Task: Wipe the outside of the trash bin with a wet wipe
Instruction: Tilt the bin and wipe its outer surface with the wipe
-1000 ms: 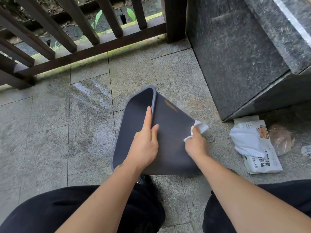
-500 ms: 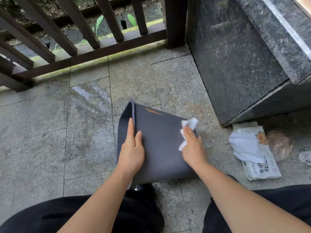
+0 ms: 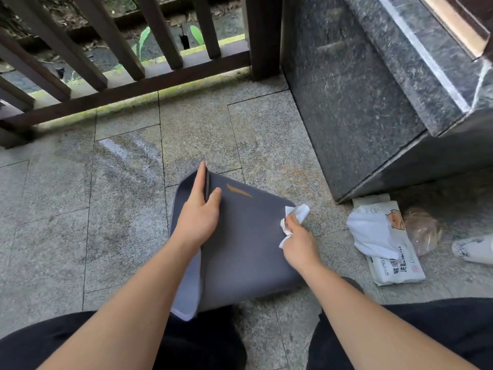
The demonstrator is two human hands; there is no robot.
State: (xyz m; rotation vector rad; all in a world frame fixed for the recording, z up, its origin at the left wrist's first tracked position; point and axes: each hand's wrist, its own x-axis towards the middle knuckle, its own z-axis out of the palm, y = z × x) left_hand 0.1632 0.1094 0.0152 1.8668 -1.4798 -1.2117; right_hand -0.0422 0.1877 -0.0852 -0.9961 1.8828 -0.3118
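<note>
Compared with the earlier frames, the trash bin (image 3: 248,236) has been turned further, so that less of its dark interior shows and its broad outer wall faces upward; the right hand (image 3: 298,244) has shifted toward the bin's right edge. The bin, dark grey with a small orange mark near its rim, lies tipped on its side on the stone-tiled floor (image 3: 120,209), its rim pointing away from the person and its base close to the person's knees. The left hand (image 3: 198,217) grips the bin at the rim: the fingers reach over the edge on the inner side while the thumb presses on the outer wall. The right hand, fingers curled, clutches a crumpled white wet wipe (image 3: 293,217) and holds it against the bin's right edge. To the right of the bin, a pack of wipes (image 3: 392,265) lies on the floor with a loose white sheet (image 3: 370,231) draped over it; just beyond the pack, further from the bin, sits a clear bag (image 3: 424,231), contents unclear. Right of the bin and beyond it rises a dark granite block (image 3: 360,102). Beyond the bin, a dark wooden railing (image 3: 133,86) borders the floor
</note>
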